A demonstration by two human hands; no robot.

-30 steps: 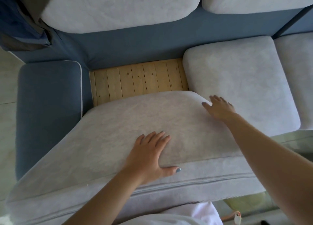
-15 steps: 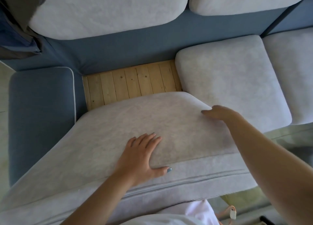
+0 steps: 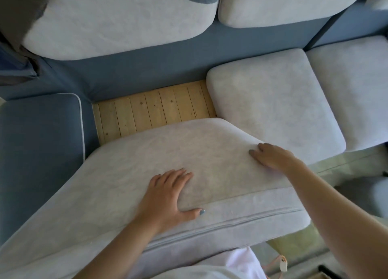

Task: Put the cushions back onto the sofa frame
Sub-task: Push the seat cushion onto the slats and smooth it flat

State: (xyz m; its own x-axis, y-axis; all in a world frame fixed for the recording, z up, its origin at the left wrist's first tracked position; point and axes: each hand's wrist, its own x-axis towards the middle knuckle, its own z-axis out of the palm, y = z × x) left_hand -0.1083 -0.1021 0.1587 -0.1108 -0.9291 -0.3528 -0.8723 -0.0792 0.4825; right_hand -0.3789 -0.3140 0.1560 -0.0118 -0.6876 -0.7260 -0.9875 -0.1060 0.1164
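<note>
A large light grey seat cushion (image 3: 147, 169) lies tilted over the front of the blue sofa frame (image 3: 168, 68), leaving a strip of the wooden slats (image 3: 155, 110) bare behind it. My left hand (image 3: 168, 194) presses flat on the cushion's top near its front edge, thumb spread to the right. My right hand (image 3: 270, 155) is at the cushion's right far corner with fingers curled onto the fabric; its thumb is hidden.
A second grey seat cushion (image 3: 273, 110) sits in place to the right, touching the loose one, with a third (image 3: 346, 89) beyond it. Two back cushions (image 3: 115, 20) (image 3: 273, 3) lean on the backrest. The blue armrest (image 3: 39, 142) borders the gap on the left.
My right hand's fingers went from flat to curled at the cushion's right corner. My left hand stays pressed flat, and the cushion has barely shifted.
</note>
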